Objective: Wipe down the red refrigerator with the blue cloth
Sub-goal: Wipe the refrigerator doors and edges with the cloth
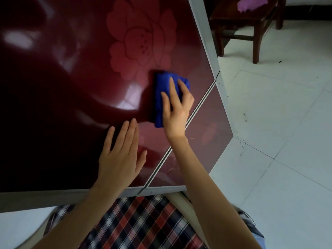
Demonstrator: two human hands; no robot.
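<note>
Refrigerator [62,123] front, glossy dark red, fills most of the view, tilted by the head camera. Nearest the camera is a plaid shirt [143,221] in red, black and white, with both bare forearms reaching up from it. Just above the shirt runs the grey edge [53,196] of the door.

The left hand [120,155] lies flat on the red panel, released, fingers straight and together, thumb out to the side, holding nothing. A thin pale seam [179,139] runs diagonally just right of it, dividing the big door from a second red panel [206,130].

Farther up, the right hand [175,112] presses the cloth [161,87] against the big door with extended fingers laid over it rather than clenched. The cloth is blue, bunched into a thick pad, touching the surface close to the seam. Bright window-like reflections sit on the gloss to its left.

Beyond the cloth, a large pale flower [142,38] is printed on the door.

Right of the refrigerator is a white tiled floor [278,123] with dark specks. At the far top stands a dark wooden chair [251,24] with something purple [249,4] on its seat.
</note>
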